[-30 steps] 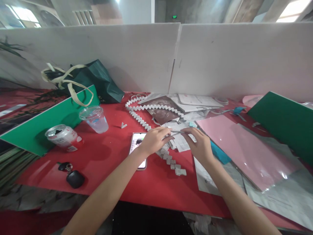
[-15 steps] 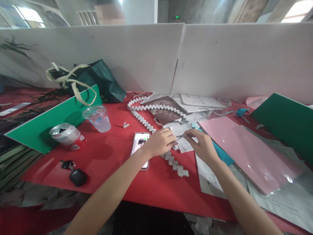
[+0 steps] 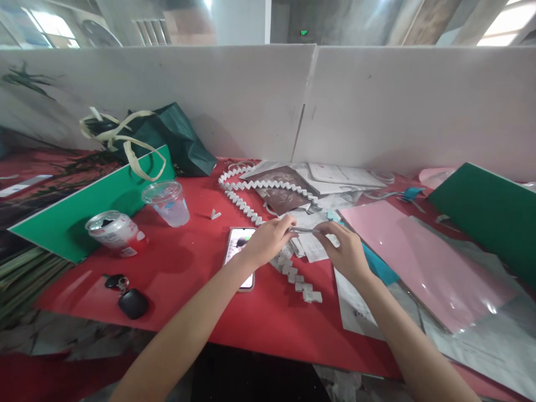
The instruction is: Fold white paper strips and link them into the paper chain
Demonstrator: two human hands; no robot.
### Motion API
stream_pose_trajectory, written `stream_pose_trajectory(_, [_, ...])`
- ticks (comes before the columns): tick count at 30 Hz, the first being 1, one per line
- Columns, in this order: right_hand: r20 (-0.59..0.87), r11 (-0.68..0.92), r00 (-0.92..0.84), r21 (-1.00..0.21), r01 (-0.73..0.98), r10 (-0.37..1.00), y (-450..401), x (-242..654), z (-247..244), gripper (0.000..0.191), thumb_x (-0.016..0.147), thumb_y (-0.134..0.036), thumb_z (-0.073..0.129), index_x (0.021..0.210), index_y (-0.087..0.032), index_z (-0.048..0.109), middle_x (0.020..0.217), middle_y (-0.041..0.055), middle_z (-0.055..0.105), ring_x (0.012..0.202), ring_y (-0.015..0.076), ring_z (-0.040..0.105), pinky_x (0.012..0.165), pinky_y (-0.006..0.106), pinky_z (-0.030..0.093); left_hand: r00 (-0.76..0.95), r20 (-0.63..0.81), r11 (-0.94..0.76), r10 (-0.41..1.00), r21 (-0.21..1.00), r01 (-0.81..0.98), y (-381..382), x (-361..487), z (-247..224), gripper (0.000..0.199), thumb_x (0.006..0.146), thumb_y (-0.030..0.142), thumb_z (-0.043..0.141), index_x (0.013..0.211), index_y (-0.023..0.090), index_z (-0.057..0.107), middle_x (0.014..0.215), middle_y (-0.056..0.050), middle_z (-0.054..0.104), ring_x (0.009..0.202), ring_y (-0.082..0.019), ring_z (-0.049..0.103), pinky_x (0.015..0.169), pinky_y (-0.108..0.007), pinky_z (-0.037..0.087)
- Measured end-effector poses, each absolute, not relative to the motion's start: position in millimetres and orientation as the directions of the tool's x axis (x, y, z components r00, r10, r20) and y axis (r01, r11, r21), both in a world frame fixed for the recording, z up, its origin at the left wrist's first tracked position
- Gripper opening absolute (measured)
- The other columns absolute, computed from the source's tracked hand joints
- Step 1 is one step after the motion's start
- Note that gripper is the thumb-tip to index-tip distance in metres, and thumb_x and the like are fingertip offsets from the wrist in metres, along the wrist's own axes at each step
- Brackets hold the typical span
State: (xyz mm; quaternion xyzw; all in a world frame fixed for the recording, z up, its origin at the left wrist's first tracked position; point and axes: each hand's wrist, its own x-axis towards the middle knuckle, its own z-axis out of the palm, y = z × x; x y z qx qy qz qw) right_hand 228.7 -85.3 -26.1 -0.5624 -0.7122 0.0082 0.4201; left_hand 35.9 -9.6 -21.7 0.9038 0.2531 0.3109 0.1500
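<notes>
A narrow folded paper strip (image 3: 305,229) stretches between my two hands above the table. My left hand (image 3: 272,240) pinches its left end, and my right hand (image 3: 340,245) pinches the other end. Under and behind my left hand runs a long zigzag chain of folded white paper (image 3: 276,183); its near end (image 3: 299,282) lies on the red tabletop. A lit phone (image 3: 240,245) is partly covered by my left wrist. Loose paper pieces (image 3: 314,248) lie just below the strip. A small V-shaped folded paper (image 3: 215,214) sits left of the chain.
On the left stand a drink can (image 3: 116,233) and a clear plastic cup (image 3: 167,205), with keys (image 3: 132,301) nearer the edge. A dark green bag (image 3: 180,139) leans at the back. Pink folders (image 3: 419,251) and papers cover the right side, beside a green board (image 3: 486,218). A white partition (image 3: 234,100) closes off the back.
The paper in my hands now shows as a narrow, level strip held taut. My left hand has shifted slightly, and its fingers have turned a little.
</notes>
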Motion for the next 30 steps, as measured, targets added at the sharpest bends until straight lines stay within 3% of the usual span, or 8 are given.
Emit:
stream_pose_trajectory(10, [0.625, 0.378, 0.006, -0.479, 0.792, 0.780, -86.5, 227.2, -26.5, 0.007, 0.088, -0.024, 0.052, 0.085, -0.021, 0.057, 0.081, 0.0028, 0.063, 0.075, 0.0169, 0.060, 0.070, 0.028, 0.045, 0.660, 0.607, -0.897, 0.442, 0.279, 0.344, -12.1, 37.2, -23.2, 0.017, 0.090, 0.022, 0.047, 0.108, 0.021, 0.047, 0.094, -0.005, 0.067, 0.089, -0.019, 0.064, 0.072, -0.028, 0.049])
stream_pose_trajectory(18, [0.610, 0.374, 0.023, -0.513, 0.773, 0.792, -88.2, 224.9, -23.5, 0.010, 0.088, -0.024, 0.051, 0.086, -0.022, 0.060, 0.081, 0.0023, 0.065, 0.076, 0.0175, 0.061, 0.070, 0.028, 0.046, 0.598, 0.676, -0.899, 0.431, 0.268, 0.346, -14.7, 37.0, -23.5, 0.016, 0.089, 0.020, 0.050, 0.105, 0.021, 0.051, 0.080, -0.001, 0.068, 0.077, -0.016, 0.065, 0.067, -0.025, 0.050])
stream_pose_trajectory(24, [0.635, 0.367, 0.071, -0.529, 0.765, 0.769, -87.2, 224.9, -24.5, 0.010, 0.086, -0.025, 0.053, 0.087, -0.022, 0.062, 0.083, 0.0030, 0.067, 0.078, 0.0184, 0.062, 0.070, 0.030, 0.047, 0.577, 0.737, -0.936, 0.353, 0.267, 0.231, -10.3, 36.8, -23.3, 0.016, 0.087, 0.019, 0.053, 0.103, 0.019, 0.055, 0.096, -0.004, 0.068, 0.090, -0.016, 0.064, 0.076, -0.028, 0.052])
stream_pose_trajectory(30, [0.665, 0.389, 0.070, -0.515, 0.764, 0.744, -87.3, 226.5, -23.8, 0.009, 0.086, -0.023, 0.053, 0.087, -0.022, 0.062, 0.083, 0.0034, 0.067, 0.079, 0.0188, 0.063, 0.072, 0.030, 0.048, 0.557, 0.741, -0.926, 0.376, 0.324, 0.193, -8.9, 36.8, -24.5, 0.025, 0.086, 0.016, 0.054, 0.110, 0.021, 0.056, 0.102, -0.004, 0.068, 0.094, -0.016, 0.064, 0.082, -0.029, 0.052])
